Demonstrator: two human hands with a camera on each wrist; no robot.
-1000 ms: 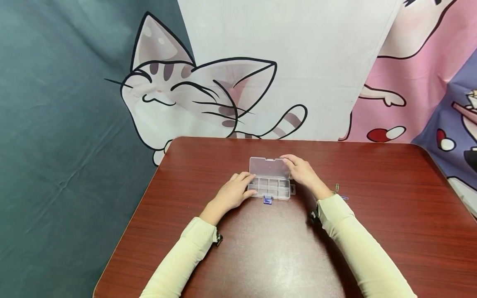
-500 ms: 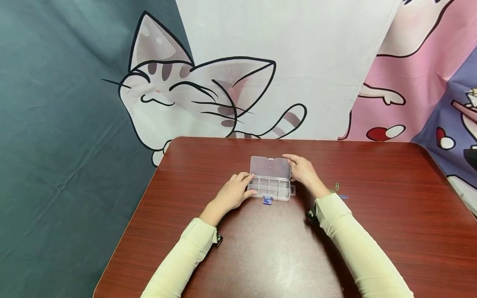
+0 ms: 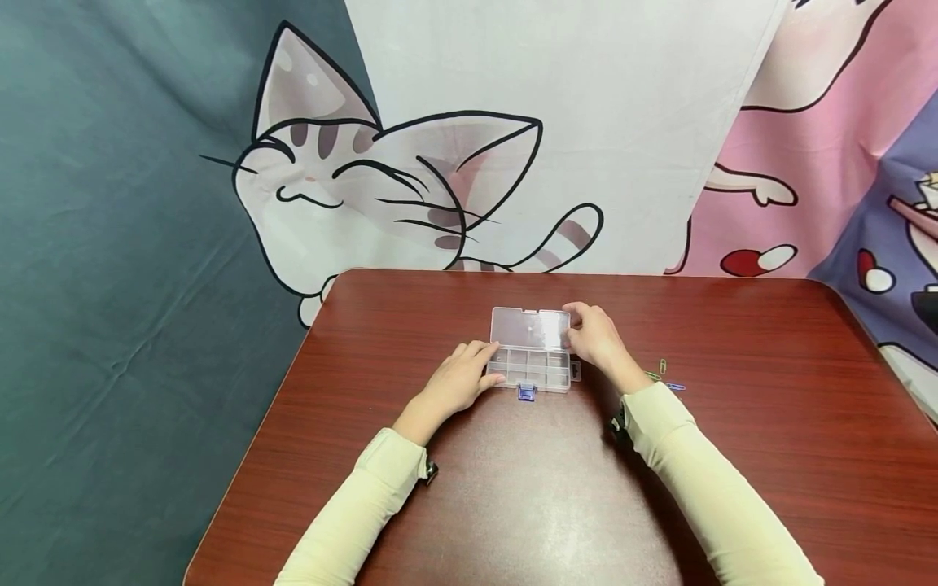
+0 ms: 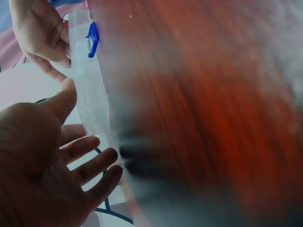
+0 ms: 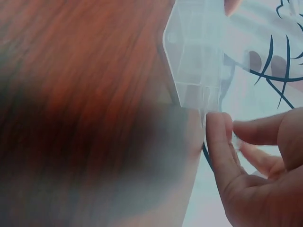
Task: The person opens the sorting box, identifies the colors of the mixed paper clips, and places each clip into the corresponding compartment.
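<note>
A clear plastic compartment box (image 3: 537, 377) with a blue latch (image 3: 526, 392) lies on the table, its transparent lid (image 3: 523, 327) raised at the back. My left hand (image 3: 452, 379) holds the box's left end, index finger at the back corner and thumb at the front. In the left wrist view, the other fingers (image 4: 97, 168) are spread beyond the box's end. My right hand (image 3: 595, 335) pinches at the lid's right edge with thumb and index finger. The right wrist view shows those fingertips (image 5: 218, 123) right at the end of the box, the remaining fingers curled.
Several paper clips, a green one (image 3: 663, 366) and a blue one (image 3: 676, 387) among them, lie by the right sleeve (image 3: 685, 439). A hanging tab (image 3: 576, 371) juts from the box's right side. Behind the reddish-brown table (image 3: 769, 391) hangs a printed cat curtain (image 3: 586, 122).
My right hand has slid slightly right, from the lid's top corner to its right edge. The lid now catches a bright reflection. My left hand has stayed almost still.
</note>
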